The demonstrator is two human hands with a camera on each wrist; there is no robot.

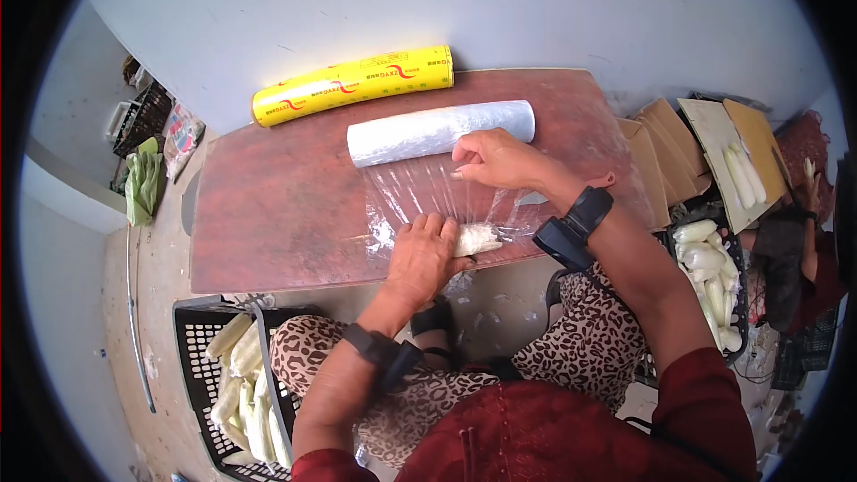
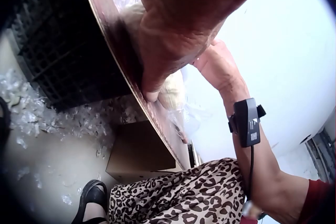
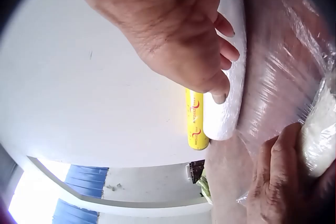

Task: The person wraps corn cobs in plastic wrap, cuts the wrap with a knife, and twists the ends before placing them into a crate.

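On the reddish-brown table (image 1: 268,205) lies a roll of clear plastic film (image 1: 393,138), its loose sheet (image 1: 424,187) drawn toward the front edge. My left hand (image 1: 422,254) grips a pale, elongated vegetable (image 1: 479,239) at that edge, fingers over its top and thumb on the near side. Film wraps part of the vegetable, shiny and creased in the right wrist view. My right hand (image 1: 504,161) is over the roll's right part, its fingers (image 3: 227,50) loosely bent along the roll, with nothing seen between them and the thumb.
A yellow printed roll (image 1: 357,85) lies behind, against the wall. Black crates of pale vegetables stand at left (image 1: 201,375) and right (image 1: 736,339). Cardboard (image 1: 665,147) leans beside the table, and two vegetables (image 1: 744,174) lie on a board. Another person's arm (image 1: 811,214) shows at far right.
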